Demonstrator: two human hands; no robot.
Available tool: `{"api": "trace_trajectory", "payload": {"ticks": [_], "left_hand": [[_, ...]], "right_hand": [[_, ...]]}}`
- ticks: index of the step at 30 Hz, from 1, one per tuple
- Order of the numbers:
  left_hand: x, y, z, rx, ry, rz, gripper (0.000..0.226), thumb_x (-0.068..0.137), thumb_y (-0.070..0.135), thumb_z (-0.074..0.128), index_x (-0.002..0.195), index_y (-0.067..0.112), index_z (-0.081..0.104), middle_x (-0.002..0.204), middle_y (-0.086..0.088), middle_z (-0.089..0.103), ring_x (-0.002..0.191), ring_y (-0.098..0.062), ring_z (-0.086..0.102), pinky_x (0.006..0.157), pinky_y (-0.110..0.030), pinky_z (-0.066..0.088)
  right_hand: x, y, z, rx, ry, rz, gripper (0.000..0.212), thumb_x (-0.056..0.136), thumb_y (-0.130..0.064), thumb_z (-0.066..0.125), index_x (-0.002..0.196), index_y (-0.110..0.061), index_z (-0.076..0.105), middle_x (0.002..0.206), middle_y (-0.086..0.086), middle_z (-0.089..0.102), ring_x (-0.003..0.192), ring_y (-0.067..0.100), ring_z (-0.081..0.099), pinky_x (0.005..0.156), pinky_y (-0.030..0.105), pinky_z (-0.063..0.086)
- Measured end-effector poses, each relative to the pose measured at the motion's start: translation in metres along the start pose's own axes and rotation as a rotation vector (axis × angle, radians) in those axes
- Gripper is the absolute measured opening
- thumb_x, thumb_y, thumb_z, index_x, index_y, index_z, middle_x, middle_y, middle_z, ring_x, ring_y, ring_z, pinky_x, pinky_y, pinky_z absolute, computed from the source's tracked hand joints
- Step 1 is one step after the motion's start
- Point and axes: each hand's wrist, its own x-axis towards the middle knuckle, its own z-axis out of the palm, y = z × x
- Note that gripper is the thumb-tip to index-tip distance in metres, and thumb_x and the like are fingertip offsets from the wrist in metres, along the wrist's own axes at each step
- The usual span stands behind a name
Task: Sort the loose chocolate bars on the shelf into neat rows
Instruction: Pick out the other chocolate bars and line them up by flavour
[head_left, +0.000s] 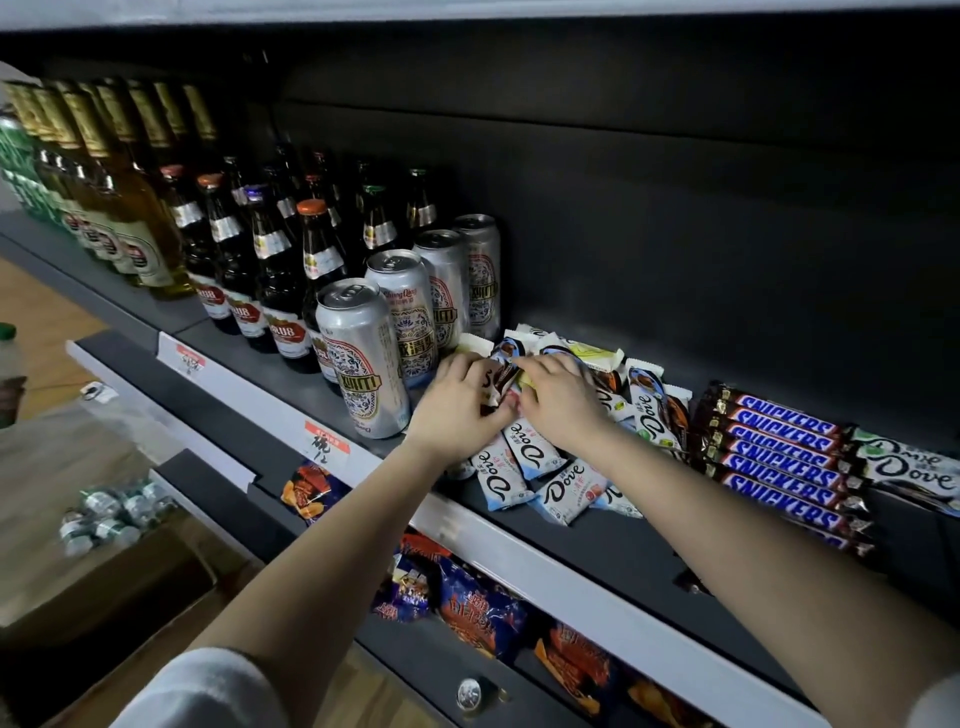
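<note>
A dark shop shelf (597, 540) seen from above, with two bare forearms reaching in from below. The left hand (460, 402) has its fingers curled round a brown-ended Dove bar (500, 382), lifted just above the heap. The right hand (563, 402), touching it side by side, curls over a pale yellow bar (528, 379) and seems to pinch it, though the hand hides most of the grip. The loose Dove bars (524, 452) lie in an overlapping fan under and around both hands, spreading from behind the fingertips to the shelf's front edge below the wrists. Most long axes run roughly front to back, but skewed against each other. The heap sits between tall beer cans (363, 358), beside the left hand, and a tidy stack of Snickers bars (779, 452) whose long axes run crosswise, on the right hand's side. The front bars lie on the wrist side of both hands, so reaching them likely means drawing back.
</note>
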Motion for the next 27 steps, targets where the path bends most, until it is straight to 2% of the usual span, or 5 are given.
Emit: {"api": "trace_trajectory", "payload": {"ticks": [5, 11, 15, 22, 27], "left_hand": [[-0.003, 0.003, -0.003, -0.044, 0.037, -0.059, 0.057, 0.083, 0.042, 0.059, 0.127, 0.009, 0.046, 0.125, -0.011, 0.044, 0.124, -0.026, 0.033, 0.101, -0.038, 0.035], [-0.005, 0.004, -0.005, -0.065, 0.048, -0.070, 0.068, 0.070, 0.065, 0.041, 0.112, 0.012, 0.050, 0.101, -0.009, 0.057, 0.102, -0.027, 0.045, 0.087, -0.036, 0.041], [-0.007, 0.006, -0.008, -0.060, -0.009, 0.017, 0.073, 0.066, 0.069, 0.042, 0.117, 0.017, 0.047, 0.089, 0.001, 0.060, 0.098, -0.023, 0.048, 0.081, -0.033, 0.043], [-0.008, 0.004, -0.009, -0.095, -0.020, 0.067, 0.068, 0.069, 0.060, 0.031, 0.122, 0.018, 0.042, 0.102, 0.005, 0.065, 0.108, -0.023, 0.045, 0.088, -0.037, 0.041], [-0.007, 0.002, -0.008, -0.040, -0.066, 0.101, 0.082, 0.064, 0.076, 0.040, 0.127, 0.023, 0.038, 0.116, 0.002, 0.059, 0.111, -0.022, 0.044, 0.094, -0.039, 0.038]], "right_hand": [[0.000, 0.000, -0.002, 0.044, 0.005, -0.017, 0.043, 0.094, -0.023, 0.041, 0.137, -0.023, 0.041, 0.139, -0.001, 0.044, 0.131, 0.020, 0.028, 0.110, 0.038, 0.021], [-0.005, -0.001, -0.004, 0.132, 0.029, 0.019, 0.036, 0.093, -0.015, 0.043, 0.128, -0.020, 0.050, 0.135, 0.002, 0.049, 0.133, 0.019, 0.029, 0.112, 0.038, 0.021], [-0.011, -0.001, -0.006, 0.136, 0.003, 0.028, 0.034, 0.094, -0.013, 0.040, 0.127, -0.016, 0.049, 0.135, 0.004, 0.048, 0.133, 0.019, 0.029, 0.113, 0.038, 0.020], [-0.017, -0.005, -0.010, 0.134, -0.024, 0.051, 0.034, 0.094, -0.013, 0.039, 0.128, -0.010, 0.047, 0.135, 0.008, 0.048, 0.122, 0.029, 0.043, 0.106, 0.041, 0.031], [-0.024, -0.005, -0.016, 0.088, -0.053, 0.049, 0.044, 0.090, -0.011, 0.049, 0.134, -0.017, 0.042, 0.115, 0.013, 0.059, 0.109, 0.028, 0.052, 0.093, 0.037, 0.043]]}}
